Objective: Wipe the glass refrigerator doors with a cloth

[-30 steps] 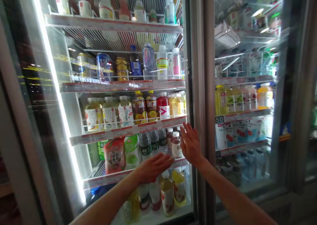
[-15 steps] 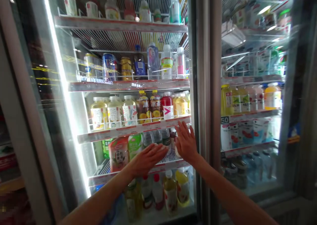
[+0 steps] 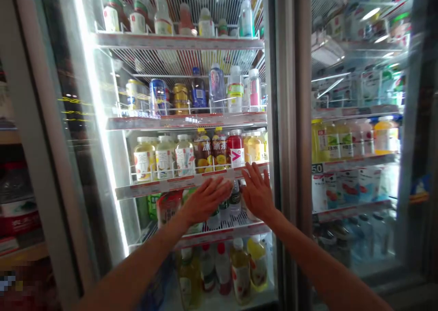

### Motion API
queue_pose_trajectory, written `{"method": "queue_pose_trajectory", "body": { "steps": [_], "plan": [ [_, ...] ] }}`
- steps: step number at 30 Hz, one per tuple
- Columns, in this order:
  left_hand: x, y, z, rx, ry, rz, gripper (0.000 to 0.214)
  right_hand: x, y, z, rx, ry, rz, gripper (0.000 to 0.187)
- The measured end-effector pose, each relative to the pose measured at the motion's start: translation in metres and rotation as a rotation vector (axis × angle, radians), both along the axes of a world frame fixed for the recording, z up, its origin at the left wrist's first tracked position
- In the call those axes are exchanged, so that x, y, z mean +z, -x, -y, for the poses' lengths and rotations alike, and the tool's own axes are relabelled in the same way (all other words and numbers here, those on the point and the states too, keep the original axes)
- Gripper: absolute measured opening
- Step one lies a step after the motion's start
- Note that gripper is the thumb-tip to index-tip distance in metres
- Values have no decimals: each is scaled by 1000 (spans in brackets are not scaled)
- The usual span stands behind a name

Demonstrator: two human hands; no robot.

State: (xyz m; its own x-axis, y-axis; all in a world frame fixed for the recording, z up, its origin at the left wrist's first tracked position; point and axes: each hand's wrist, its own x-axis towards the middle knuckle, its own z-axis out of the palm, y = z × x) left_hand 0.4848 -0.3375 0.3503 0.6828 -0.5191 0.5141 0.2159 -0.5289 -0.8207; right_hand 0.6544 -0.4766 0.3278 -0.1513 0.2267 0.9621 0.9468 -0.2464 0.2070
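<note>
Both hands reach toward a lit drinks fridge, in front of its middle shelf edge. My left hand has its fingers stretched out to the right and holds nothing. My right hand, fingers up and slightly spread, is empty too, near the fridge's right door frame. Reflections suggest a glass door between hands and drinks; whether the palms touch it I cannot tell. Behind and above the hands stand a red drink bottle, brown iced-tea bottles and pale white-capped bottles.
A second glass-fronted fridge section holds yellow bottles and pouches at right. Upper shelves carry cans and bottles. Below my forearms stand more bottles. A bright light strip runs down the left side; shelves with goods stand at far left.
The view has shifted, so the fridge sits slightly further right and lower. My left hand has risen from the lower shelf to the middle shelf's edge; my right hand has moved little.
</note>
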Motion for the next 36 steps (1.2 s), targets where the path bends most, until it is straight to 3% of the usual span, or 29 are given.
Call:
{"method": "queue_pose_trajectory", "body": {
  "steps": [3,5,7,9,10,13,15,18,23,26,28,32,34,36],
  "plan": [
    [51,-2,-11,-42,142,191,50,8,-3,0,-1,-22,6,67],
    [89,0,-22,-67,354,467,49,16,-6,1,-4,-51,-2,67],
    [110,2,-29,-83,538,747,47,24,-8,2,-7,-80,-7,68],
    [109,-1,-27,-88,594,860,48,30,-9,2,-6,-90,-10,69],
    [102,-5,-22,-84,563,815,49,33,-9,1,-5,-91,-12,68],
    [71,-24,0,-81,288,429,51,43,-7,-4,-4,-104,-22,65],
    [61,-31,8,-70,126,246,48,50,-5,-8,-2,-119,-24,62],
    [69,-14,-6,-17,134,310,44,58,-7,-11,-5,-111,-25,60],
    [105,59,-64,-14,527,818,44,55,-17,-13,-19,-91,-6,60],
    [109,71,-72,-52,619,977,48,55,-10,-19,-2,-135,7,62],
    [103,56,-60,-58,592,896,46,62,1,-26,26,-136,42,63],
    [89,20,-31,-12,370,453,43,84,22,-45,63,-142,89,63],
    [88,25,-34,16,298,358,43,93,26,-52,54,-151,74,61],
    [93,51,-51,28,350,470,42,97,25,-56,45,-131,69,59]
  ]
}}
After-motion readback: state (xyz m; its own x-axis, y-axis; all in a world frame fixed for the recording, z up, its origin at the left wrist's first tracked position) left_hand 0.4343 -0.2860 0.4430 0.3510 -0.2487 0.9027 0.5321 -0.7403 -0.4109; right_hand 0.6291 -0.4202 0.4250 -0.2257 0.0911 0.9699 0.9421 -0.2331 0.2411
